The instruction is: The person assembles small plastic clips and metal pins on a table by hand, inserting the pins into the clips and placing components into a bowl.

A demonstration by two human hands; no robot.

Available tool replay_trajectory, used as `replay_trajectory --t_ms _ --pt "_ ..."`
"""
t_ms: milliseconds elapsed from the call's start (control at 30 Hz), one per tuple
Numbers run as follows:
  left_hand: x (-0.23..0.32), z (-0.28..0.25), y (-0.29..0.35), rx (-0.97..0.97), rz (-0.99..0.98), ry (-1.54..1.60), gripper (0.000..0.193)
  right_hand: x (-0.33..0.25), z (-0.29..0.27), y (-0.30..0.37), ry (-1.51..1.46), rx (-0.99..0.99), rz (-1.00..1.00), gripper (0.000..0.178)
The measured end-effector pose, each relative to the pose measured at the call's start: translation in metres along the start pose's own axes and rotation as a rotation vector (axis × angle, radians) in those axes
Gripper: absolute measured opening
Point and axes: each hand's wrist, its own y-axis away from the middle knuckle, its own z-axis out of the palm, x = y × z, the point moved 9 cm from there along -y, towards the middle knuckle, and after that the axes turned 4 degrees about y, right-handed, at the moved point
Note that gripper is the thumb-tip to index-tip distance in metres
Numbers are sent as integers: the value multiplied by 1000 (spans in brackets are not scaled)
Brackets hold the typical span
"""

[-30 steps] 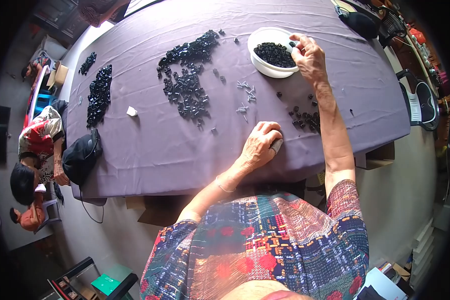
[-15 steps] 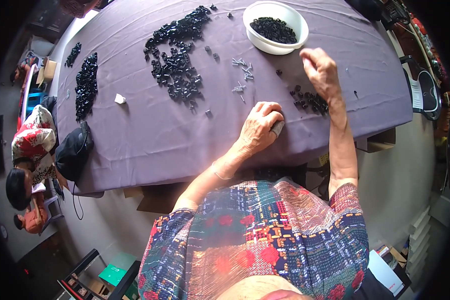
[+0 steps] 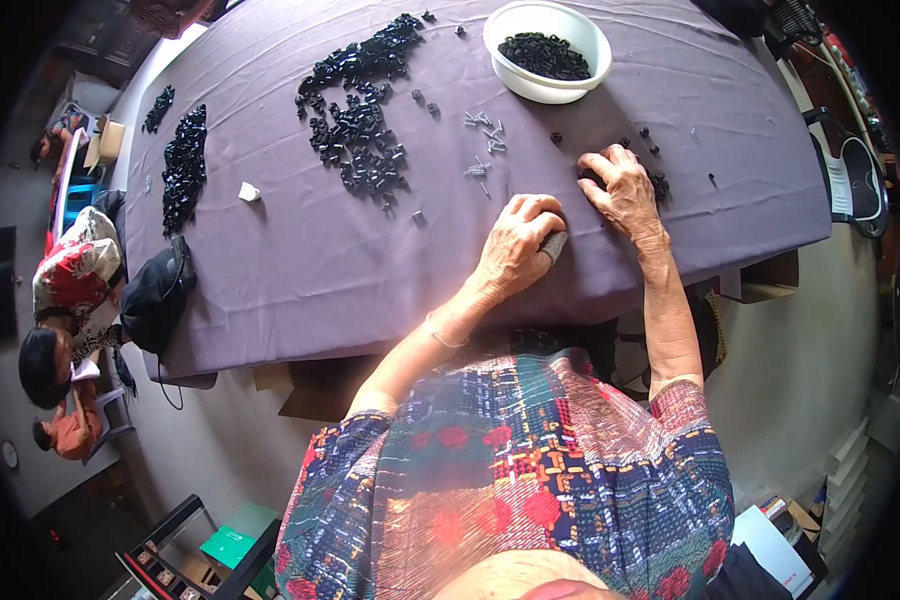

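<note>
My right hand [image 3: 625, 195] is down on the cloth, fingers curled over a small cluster of black parts [image 3: 660, 188]; black pieces show between thumb and fingers. Close by on the left, my left hand [image 3: 518, 240] rests with its fingers bent inward; a grey covering [image 3: 554, 244] shows at its thumb, and whatever the fingers hold is hidden. Small silvery pins [image 3: 490, 138] lie loose beyond the left hand. Farther back stands a white bowl [image 3: 598, 75] holding many small black parts [image 3: 545, 56].
A large heap of black parts [image 3: 360, 150] spreads over the purple cloth [image 3: 270, 270], with another pile [image 3: 183, 170] farther left. Between them sits a small white object [image 3: 249, 191]. A black cap-like item [image 3: 158, 300] is at the left edge. People [image 3: 70, 260] sit beyond it.
My right hand has come down from beside the bowl, toward me, onto the black cluster. A few black pieces now lie beyond its fingers. My left hand stays nearly in place.
</note>
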Motion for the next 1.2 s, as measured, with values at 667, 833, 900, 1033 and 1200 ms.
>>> replay_trajectory --t_ms 667,833,900,1033,1200 --pt "0 1 -1 -9 10 10 18 -3 12 -13 56 69 -79 18" --pt "1 -7 -1 22 26 -5 16 -14 -34 -28 -135 292 -60 16" --pt "-2 -6 1 34 32 -6 14 -20 -54 -43 -197 362 -59 18" --pt "1 -2 1 14 7 62 15 -9 -77 -80 -157 456 -92 20" --pt "1 -3 0 12 -2 92 14 9 -69 -127 -137 454 -55 20"
